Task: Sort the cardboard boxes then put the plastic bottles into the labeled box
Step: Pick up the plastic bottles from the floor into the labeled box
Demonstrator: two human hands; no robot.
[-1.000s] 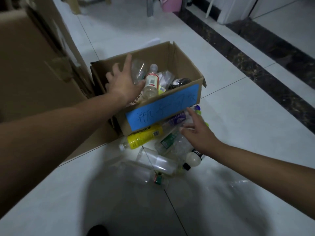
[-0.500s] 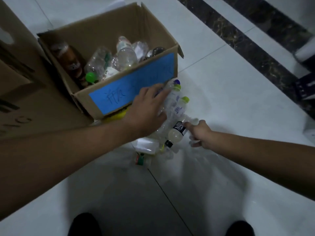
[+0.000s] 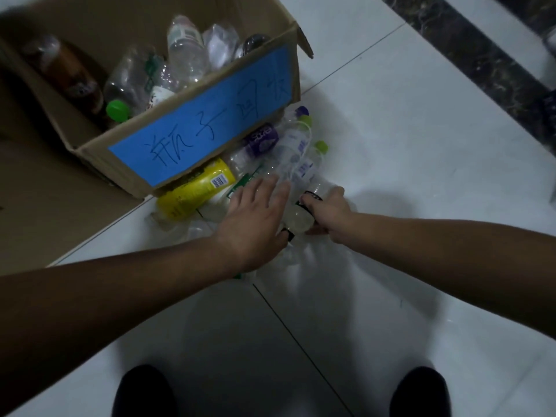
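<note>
Left hand [image 3: 255,218] has slid back from box [image 3: 96,159]; right hand [image 3: 329,216] grips bottle [image 3: 298,219].

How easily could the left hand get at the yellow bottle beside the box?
Probably easily: the left hand is open beside the yellow bottle, whose top side lies bare before the labeled box.

Labeled box [image 3: 93,156] behind, loose bottles [image 3: 195,191] in front.
The labeled box stands on the floor [image 3: 406,139], more bottles [image 3: 186,52] inside; the loose bottles lie against its near wall, left hand [image 3: 255,218] and right hand [image 3: 329,215] upon them. Flat cardboard [image 3: 36,206] lies to its left.
</note>
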